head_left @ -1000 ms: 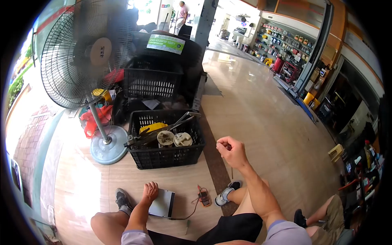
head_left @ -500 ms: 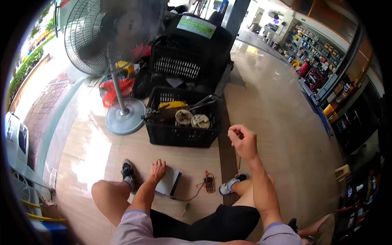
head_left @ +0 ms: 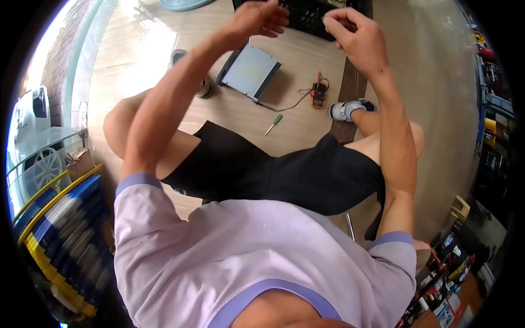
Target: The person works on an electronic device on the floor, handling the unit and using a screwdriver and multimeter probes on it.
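Note:
My left hand (head_left: 260, 21) is raised near the top of the view, fingers loosely bent and apart, with nothing visible in it. My right hand (head_left: 361, 44) is lifted to its right, thumb and fingers pinched together; anything between them is too small to make out. Below my left hand, a flat grey metal box (head_left: 249, 70) with dark ends lies on the floor. Beside it is an orange and black multimeter (head_left: 319, 94) with its leads. A screwdriver (head_left: 275, 124) with a green handle lies closer to my body.
A black plastic crate (head_left: 311, 21) stands beyond my hands. The fan's round base (head_left: 185, 4) shows at the top edge. At lower left is a rack with yellow rails (head_left: 52, 205) and blue items. Tools and goods line the right side.
The view has tilted down toward my body. My left hand has come off the grey box and risen toward my right hand, which stays pinched.

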Demonstrator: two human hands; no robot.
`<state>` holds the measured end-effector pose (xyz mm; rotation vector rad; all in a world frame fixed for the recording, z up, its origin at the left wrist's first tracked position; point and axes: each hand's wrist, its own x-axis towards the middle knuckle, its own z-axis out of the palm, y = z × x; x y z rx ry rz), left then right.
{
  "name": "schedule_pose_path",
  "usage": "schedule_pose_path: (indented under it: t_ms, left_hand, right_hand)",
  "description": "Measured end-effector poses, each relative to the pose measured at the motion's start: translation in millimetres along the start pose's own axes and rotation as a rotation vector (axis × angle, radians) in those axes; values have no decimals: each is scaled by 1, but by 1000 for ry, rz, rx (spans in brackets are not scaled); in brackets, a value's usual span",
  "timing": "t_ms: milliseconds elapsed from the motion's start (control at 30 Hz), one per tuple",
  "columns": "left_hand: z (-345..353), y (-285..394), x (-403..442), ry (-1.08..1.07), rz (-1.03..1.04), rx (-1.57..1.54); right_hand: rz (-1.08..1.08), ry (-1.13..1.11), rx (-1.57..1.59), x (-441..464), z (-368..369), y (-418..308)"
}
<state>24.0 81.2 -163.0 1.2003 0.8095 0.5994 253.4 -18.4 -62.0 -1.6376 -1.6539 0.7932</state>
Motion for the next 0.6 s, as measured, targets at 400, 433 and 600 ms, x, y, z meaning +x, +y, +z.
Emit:
schedule_pose_path:
  t_ms: [400, 433, 600]
  left_hand:
    - [16, 95, -78, -17, -126, -85]
    - [19, 97, -78, 2, -140, -79]
    - [-1, 92, -48, -97, -7, -213]
  right_hand:
    - [-223, -13, 310, 6, 38, -51]
    - [-232, -13, 346, 9, 43, -53]
    - [-191, 53, 340, 32, 48, -51]
